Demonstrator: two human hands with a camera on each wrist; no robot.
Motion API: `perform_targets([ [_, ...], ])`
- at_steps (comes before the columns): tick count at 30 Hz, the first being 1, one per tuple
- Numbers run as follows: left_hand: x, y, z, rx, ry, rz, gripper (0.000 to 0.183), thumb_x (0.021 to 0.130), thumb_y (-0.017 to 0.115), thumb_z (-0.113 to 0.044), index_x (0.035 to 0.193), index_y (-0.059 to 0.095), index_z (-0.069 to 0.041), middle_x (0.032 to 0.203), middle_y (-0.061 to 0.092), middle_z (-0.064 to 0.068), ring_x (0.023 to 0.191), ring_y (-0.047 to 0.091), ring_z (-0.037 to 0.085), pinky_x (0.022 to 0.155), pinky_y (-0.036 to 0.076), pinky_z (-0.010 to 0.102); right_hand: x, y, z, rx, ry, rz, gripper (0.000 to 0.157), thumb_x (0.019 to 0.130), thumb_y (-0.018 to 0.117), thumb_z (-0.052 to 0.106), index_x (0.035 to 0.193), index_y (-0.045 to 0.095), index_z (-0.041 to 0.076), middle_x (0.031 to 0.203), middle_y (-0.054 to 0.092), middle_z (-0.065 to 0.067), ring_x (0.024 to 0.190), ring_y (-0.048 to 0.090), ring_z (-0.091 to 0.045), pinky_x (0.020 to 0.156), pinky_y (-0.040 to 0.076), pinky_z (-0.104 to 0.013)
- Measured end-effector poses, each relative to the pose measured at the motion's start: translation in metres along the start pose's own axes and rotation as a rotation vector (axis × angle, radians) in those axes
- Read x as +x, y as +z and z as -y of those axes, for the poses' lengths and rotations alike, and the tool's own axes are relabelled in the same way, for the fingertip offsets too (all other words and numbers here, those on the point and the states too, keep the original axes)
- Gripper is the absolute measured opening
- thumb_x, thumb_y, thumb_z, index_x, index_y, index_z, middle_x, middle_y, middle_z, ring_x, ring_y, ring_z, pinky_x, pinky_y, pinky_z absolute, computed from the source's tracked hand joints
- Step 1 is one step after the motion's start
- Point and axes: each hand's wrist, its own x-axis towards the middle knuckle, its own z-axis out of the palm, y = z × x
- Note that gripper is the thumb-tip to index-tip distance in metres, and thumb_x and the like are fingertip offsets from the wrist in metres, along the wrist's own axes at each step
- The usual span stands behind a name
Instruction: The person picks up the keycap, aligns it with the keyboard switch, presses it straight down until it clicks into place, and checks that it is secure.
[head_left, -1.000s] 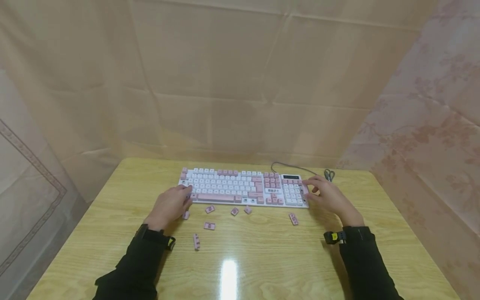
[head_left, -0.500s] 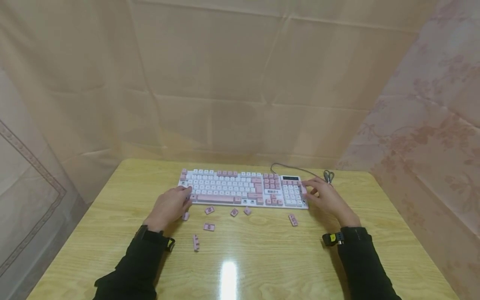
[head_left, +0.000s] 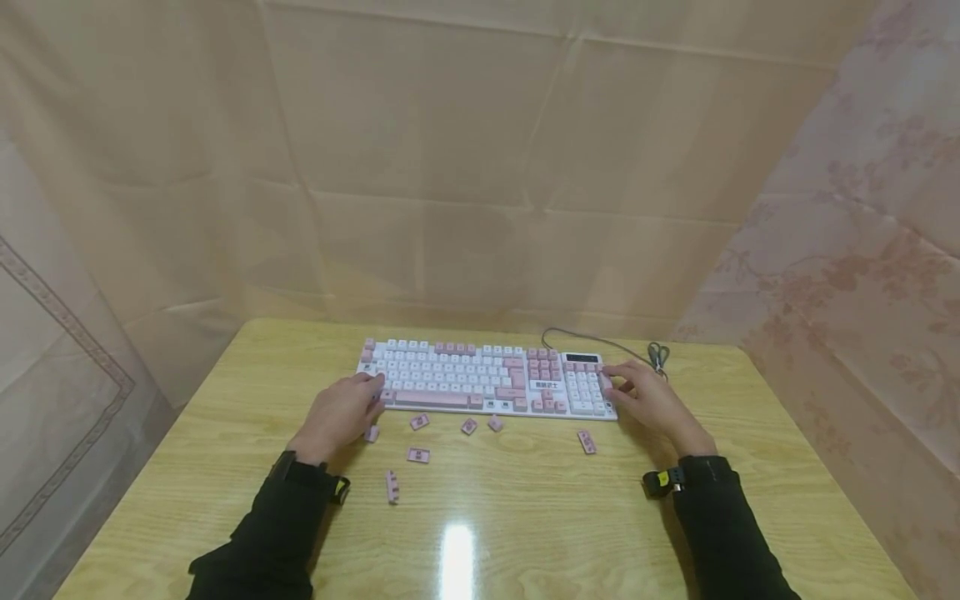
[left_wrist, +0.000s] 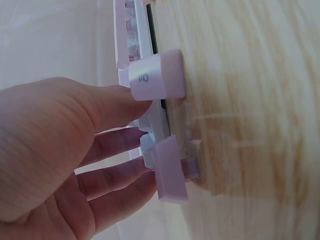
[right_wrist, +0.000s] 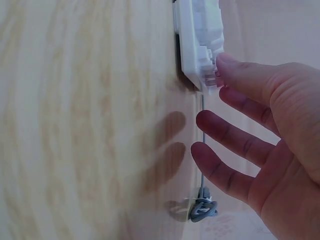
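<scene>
A white and pink keyboard [head_left: 450, 371] lies on the table. My left hand [head_left: 339, 414] holds its left end, thumb at the front edge and fingers beside the side edge in the left wrist view. At the number pad's right column, my right hand [head_left: 656, 402] pinches a tall pink keycap [head_left: 605, 382] between thumb and index finger; the other fingers are spread in the right wrist view. Loose pink keycaps lie in front of the keyboard, among them one keycap [head_left: 372, 433] beside my left hand and another keycap [head_left: 587, 442] towards the right.
More loose pink keycaps, such as a long one [head_left: 392, 487] and a flat one [head_left: 418, 455], lie on the wooden table [head_left: 540, 517]. A grey cable [head_left: 585, 335] runs behind the keyboard to a bundled coil [head_left: 657, 355]. Cloth curtains hang behind and at both sides.
My right hand has shifted slightly left, and the tall pink keycap now sits closer over the number pad's right column. My left hand keeps its place.
</scene>
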Motion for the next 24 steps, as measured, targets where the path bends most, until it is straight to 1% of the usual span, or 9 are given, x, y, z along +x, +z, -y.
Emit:
perform_targets([
  [2, 0.0002, 0.0009, 0.0003, -0.001, 0.0, -0.006, 0.033, 0.086, 0.069, -0.02, 0.112, 0.062, -0.001, 0.085, 0.06, 0.006, 0.067, 0.047, 0.016, 0.06, 0.043, 0.034, 0.0004, 0.0004, -0.001, -0.008, -0.007, 0.002, 0.04, 0.089, 0.065, 0.015, 0.125, 0.059, 0.001, 0.118, 0.059, -0.017, 0.087, 0.062, -0.027, 0.072, 0.052, -0.043],
  [5, 0.0004, 0.0009, 0.0001, -0.002, -0.001, -0.01, 0.033, 0.086, 0.069, -0.02, 0.112, 0.062, -0.001, 0.085, 0.06, 0.006, 0.067, 0.047, 0.016, 0.06, 0.043, 0.034, 0.001, 0.0011, -0.0014, -0.013, 0.005, 0.004, 0.04, 0.089, 0.066, 0.017, 0.125, 0.059, 0.002, 0.117, 0.06, -0.016, 0.088, 0.062, -0.027, 0.074, 0.051, -0.043],
  [12, 0.0003, -0.0014, -0.0007, 0.001, -0.007, 0.012, 0.034, 0.086, 0.069, -0.021, 0.113, 0.062, -0.001, 0.083, 0.058, 0.005, 0.066, 0.046, 0.016, 0.059, 0.042, 0.033, 0.0022, 0.0025, -0.0022, -0.016, 0.034, 0.003, 0.037, 0.091, 0.063, 0.021, 0.124, 0.061, 0.004, 0.119, 0.061, -0.015, 0.092, 0.062, -0.028, 0.077, 0.05, -0.046],
  [24, 0.0001, -0.0007, -0.0017, 0.006, -0.004, -0.001, 0.035, 0.086, 0.069, -0.02, 0.113, 0.062, 0.0, 0.083, 0.058, 0.005, 0.066, 0.046, 0.016, 0.059, 0.042, 0.033, 0.0018, 0.0027, 0.0011, -0.023, 0.109, 0.005, 0.039, 0.086, 0.069, 0.022, 0.121, 0.063, 0.006, 0.119, 0.062, -0.014, 0.09, 0.063, -0.027, 0.075, 0.05, -0.044],
])
